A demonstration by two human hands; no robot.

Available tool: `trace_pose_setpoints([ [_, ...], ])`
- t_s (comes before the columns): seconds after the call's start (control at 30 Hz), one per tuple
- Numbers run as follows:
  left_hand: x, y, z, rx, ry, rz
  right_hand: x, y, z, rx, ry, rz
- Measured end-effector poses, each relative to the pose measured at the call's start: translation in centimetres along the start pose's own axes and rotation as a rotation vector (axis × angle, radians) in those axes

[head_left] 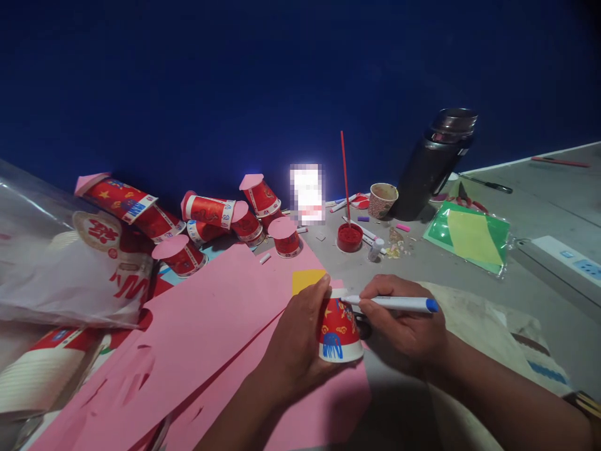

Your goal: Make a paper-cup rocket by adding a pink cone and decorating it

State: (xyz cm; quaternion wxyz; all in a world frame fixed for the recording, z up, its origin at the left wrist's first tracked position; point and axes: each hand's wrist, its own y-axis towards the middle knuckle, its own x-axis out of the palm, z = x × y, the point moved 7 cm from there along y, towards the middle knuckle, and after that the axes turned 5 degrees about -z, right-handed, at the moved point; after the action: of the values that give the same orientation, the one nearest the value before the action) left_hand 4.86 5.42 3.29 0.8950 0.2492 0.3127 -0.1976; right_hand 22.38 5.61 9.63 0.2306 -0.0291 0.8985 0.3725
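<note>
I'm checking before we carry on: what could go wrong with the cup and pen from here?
The left hand holds the cup; squeezing hard might dent it.
The pen in the right hand is at the cup's curved upper side, so its tip could skid.
The red pot, a tall stick in it, might tip if bumped.

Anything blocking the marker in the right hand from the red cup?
Nothing visible. The marker in the right hand has its tip at or very near the upper part of the red cup; the left hand holds the cup's left side, clear of the tip.
</note>
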Motion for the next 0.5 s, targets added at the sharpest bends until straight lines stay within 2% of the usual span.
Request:
trace_pose_setpoints([
  [0.27,-0.16,0.01,0.86,0.089,-0.018,0.023,0.11,-0.02,-0.01,0.007,-0.011,-0.013],
  [0.5,-0.02,-0.09,0.49,0.056,-0.046,0.023,-0.06,0.1,-0.07,0.026,0.003,-0.01],
])
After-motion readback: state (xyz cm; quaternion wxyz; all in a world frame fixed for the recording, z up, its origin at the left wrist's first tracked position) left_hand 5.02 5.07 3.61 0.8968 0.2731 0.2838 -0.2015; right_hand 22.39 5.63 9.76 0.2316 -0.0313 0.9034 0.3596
